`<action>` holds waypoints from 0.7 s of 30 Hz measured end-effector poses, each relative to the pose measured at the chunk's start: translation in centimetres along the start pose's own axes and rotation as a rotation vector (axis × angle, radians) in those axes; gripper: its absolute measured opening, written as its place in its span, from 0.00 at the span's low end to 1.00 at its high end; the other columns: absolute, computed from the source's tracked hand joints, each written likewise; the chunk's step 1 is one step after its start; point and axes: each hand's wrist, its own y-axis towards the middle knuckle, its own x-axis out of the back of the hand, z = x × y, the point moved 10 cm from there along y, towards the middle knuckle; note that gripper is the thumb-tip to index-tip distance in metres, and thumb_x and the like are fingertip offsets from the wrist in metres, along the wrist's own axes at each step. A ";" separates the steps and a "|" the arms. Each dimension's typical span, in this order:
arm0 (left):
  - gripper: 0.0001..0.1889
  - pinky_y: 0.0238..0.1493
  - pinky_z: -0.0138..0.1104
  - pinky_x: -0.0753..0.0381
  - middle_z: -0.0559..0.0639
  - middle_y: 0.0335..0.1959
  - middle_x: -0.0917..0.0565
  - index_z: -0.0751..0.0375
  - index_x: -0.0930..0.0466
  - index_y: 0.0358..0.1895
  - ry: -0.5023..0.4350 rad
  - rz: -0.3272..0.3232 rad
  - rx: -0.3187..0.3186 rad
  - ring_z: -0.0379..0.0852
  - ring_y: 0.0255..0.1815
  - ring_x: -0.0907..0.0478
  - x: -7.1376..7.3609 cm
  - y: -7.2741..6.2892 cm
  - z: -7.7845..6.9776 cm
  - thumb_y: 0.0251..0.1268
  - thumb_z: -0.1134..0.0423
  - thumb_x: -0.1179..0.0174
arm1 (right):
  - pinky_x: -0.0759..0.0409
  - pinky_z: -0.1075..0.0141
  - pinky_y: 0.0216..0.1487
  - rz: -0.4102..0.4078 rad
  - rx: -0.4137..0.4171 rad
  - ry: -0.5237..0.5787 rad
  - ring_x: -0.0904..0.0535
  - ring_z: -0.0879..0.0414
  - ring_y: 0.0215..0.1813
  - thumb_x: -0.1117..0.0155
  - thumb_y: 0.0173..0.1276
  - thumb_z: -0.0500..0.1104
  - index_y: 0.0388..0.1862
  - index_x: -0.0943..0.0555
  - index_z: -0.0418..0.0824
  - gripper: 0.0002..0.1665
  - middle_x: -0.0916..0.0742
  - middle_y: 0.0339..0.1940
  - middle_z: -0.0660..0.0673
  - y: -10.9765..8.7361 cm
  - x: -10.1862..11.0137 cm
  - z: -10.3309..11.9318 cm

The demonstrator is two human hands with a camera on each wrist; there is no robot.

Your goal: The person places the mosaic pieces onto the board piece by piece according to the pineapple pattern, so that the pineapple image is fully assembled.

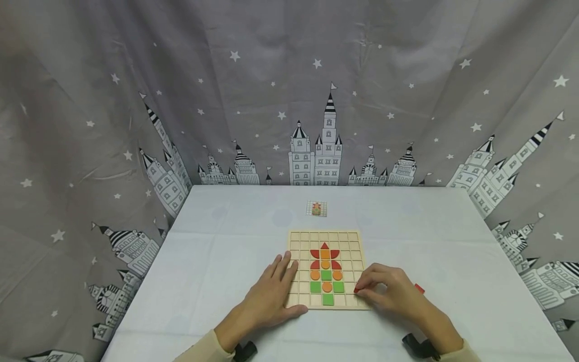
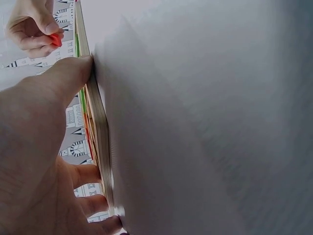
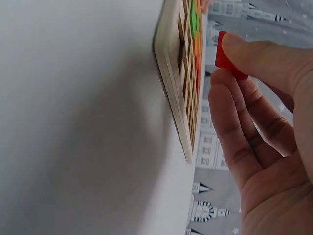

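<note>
A wooden grid board (image 1: 353, 246) lies on the white table, with red, orange and green pieces set in its middle columns. The left hand (image 1: 271, 294) rests on the board's left side, fingers spread over the left edge and thumb at the near edge. Above the board's lower right part, the right hand (image 1: 391, 289) pinches a small red piece (image 3: 225, 56) between thumb and fingers. In the left wrist view that red piece (image 2: 55, 39) shows at the fingertips; its full shape is partly hidden by them.
Another red piece (image 1: 419, 288) lies on the table to the right of the board, partly behind the right hand. Beyond the board lies a small pattern card (image 1: 316, 208). A grey curtain (image 1: 271, 90) with castles and stars hangs behind the table (image 1: 217, 261).
</note>
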 end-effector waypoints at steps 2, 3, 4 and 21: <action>0.60 0.94 0.61 0.32 0.69 0.97 0.41 0.66 0.36 0.93 -0.001 -0.003 -0.002 0.72 0.98 0.42 0.0 0.0 0.0 0.74 0.25 0.29 | 0.15 0.78 0.51 0.022 0.008 0.026 0.11 0.64 0.44 0.09 0.60 0.28 0.42 0.03 0.53 0.21 0.05 0.44 0.57 0.0 -0.6 0.2; 0.60 0.94 0.61 0.32 0.69 0.97 0.41 0.66 0.36 0.93 -0.001 -0.002 -0.002 0.72 0.98 0.42 -0.1 0.0 0.1 0.74 0.26 0.29 | 0.16 0.79 0.51 0.035 0.001 0.037 0.11 0.64 0.44 0.09 0.61 0.29 0.42 0.03 0.53 0.21 0.05 0.44 0.58 0.0 -0.9 0.2; 0.59 0.94 0.61 0.32 0.70 0.97 0.41 0.66 0.36 0.93 -0.002 -0.003 -0.003 0.72 0.98 0.42 -0.1 0.0 0.1 0.74 0.26 0.29 | 0.16 0.80 0.52 0.047 0.003 0.044 0.11 0.64 0.45 0.09 0.61 0.29 0.42 0.03 0.53 0.20 0.05 0.44 0.58 0.1 -1.2 0.3; 0.60 0.94 0.61 0.32 0.69 0.97 0.42 0.65 0.37 0.93 -0.008 -0.001 0.006 0.72 0.98 0.43 -0.5 0.2 0.4 0.74 0.26 0.29 | 0.12 0.73 0.41 0.188 0.047 0.088 0.11 0.65 0.47 0.12 0.68 0.31 0.42 0.03 0.46 0.11 0.06 0.47 0.53 0.6 -4.1 1.5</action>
